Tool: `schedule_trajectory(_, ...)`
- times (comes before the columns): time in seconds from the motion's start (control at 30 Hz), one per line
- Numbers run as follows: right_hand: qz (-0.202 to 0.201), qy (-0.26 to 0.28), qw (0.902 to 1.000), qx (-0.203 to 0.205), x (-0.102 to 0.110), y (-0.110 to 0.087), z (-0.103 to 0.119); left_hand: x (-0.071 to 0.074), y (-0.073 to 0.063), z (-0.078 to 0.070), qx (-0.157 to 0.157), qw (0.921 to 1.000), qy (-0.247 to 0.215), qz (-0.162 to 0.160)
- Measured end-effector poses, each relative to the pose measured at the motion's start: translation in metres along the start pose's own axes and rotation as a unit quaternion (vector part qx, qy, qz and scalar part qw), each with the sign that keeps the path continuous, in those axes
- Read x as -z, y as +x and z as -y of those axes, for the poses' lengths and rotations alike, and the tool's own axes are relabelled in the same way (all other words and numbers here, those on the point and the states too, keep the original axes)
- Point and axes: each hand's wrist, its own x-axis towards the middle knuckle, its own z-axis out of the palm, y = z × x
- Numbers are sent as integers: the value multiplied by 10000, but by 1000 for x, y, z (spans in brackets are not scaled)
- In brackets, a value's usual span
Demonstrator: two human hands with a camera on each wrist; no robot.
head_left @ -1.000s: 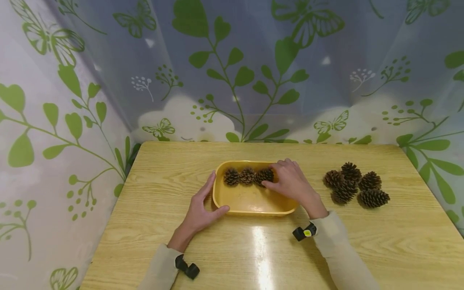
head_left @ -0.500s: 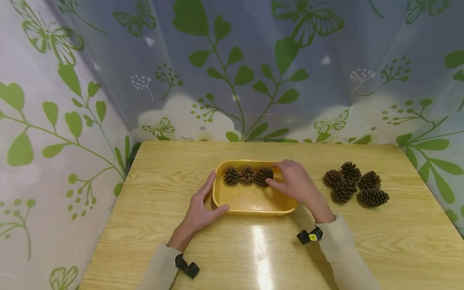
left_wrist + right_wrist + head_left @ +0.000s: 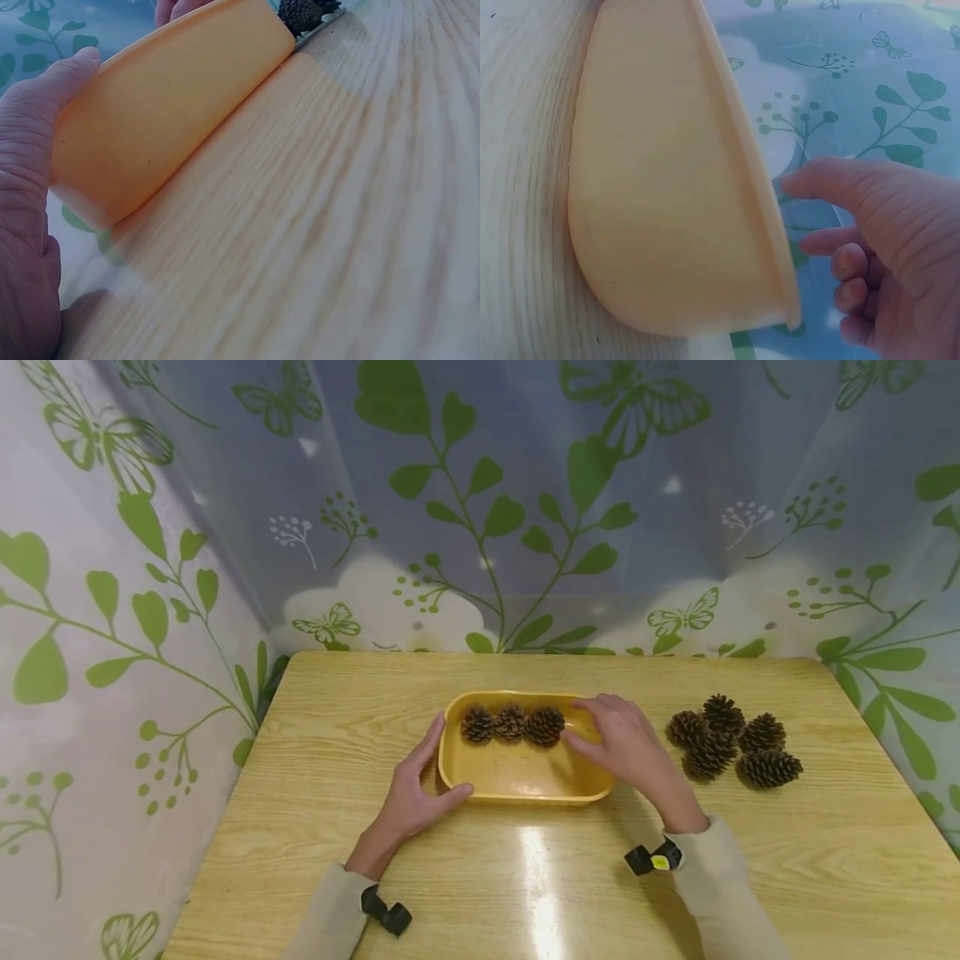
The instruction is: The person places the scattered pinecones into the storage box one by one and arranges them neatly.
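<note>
In the head view, three brown pine cones (image 3: 511, 724) stand in a row along the back of a yellow plastic box (image 3: 517, 797). My left hand (image 3: 416, 793) holds the box's left end, fingers along the end wall and thumb at the front rim; the left wrist view shows that thumb (image 3: 71, 79) at the rim. My right hand (image 3: 622, 747) is over the box's right end, thumb and fingers apart with nothing between them. Its thumb tip is close to the rightmost pine cone (image 3: 544, 727). The right wrist view shows its fingers loosely bent beyond the box rim (image 3: 761, 176).
Several more pine cones (image 3: 708, 753) lie in a cluster on the wooden table (image 3: 360, 693), right of the box. Behind the table hangs a curtain (image 3: 480, 527) with green leaves and butterflies.
My right hand has let go of the rightmost pine cone and drawn back to the right. That cone stays in the row; my left hand has kept its place on the box.
</note>
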Motion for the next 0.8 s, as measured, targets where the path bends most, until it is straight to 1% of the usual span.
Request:
schedule_trajectory(0.17,-244,-23,9996,108,3,-6,-3,0,0,1,7,10000,39,-7)
schedule_trajectory(0.37,-238,-17,9997,-76,8,-16,-6,0,0,1,4,10000,26,-12)
schedule_trajectory(0.5,-320,-57,9994,-100,12,-24,-9,-1,0,1,-46,10000,25,-22)
schedule_trajectory(0.8,-429,-152,9985,-289,18,-38,-17,-1,0,2,-22,10000,10,-26)
